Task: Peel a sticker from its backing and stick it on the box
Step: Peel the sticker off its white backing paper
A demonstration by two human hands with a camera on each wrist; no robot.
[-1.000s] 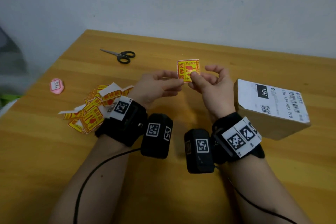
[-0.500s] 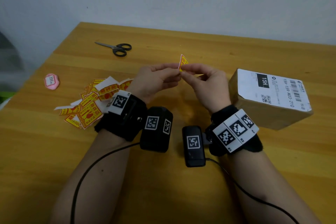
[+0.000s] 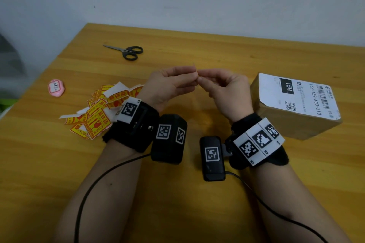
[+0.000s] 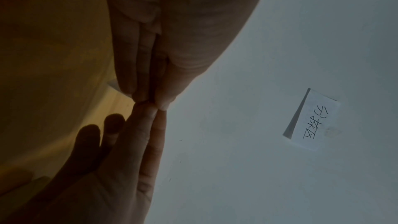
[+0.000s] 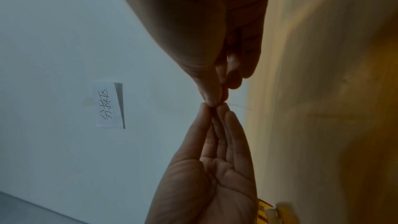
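Note:
My left hand (image 3: 194,77) and right hand (image 3: 200,79) meet fingertip to fingertip above the middle of the wooden table (image 3: 197,213). Between them they pinch one small sticker on its backing, turned edge-on to the head camera and almost hidden. A white corner of the sticker (image 4: 113,84) pokes out behind my left hand (image 4: 155,101), which meets my right hand (image 4: 148,113). The right wrist view shows my right hand (image 5: 215,100) thumb against finger, tip to tip with my left hand (image 5: 213,109). The cardboard box (image 3: 286,126) with a white shipping label sits just right of my right hand.
A loose pile of yellow-and-red stickers (image 3: 96,112) lies left of my left wrist. Black-handled scissors (image 3: 126,52) lie at the back left. A small pink object (image 3: 56,88) sits near the left edge. A handwritten paper note (image 4: 314,118) hangs on the wall behind.
The sticker faced the head camera a second ago; it has since turned edge-on and nearly vanished between my fingertips. Both hands have closed in tip to tip.

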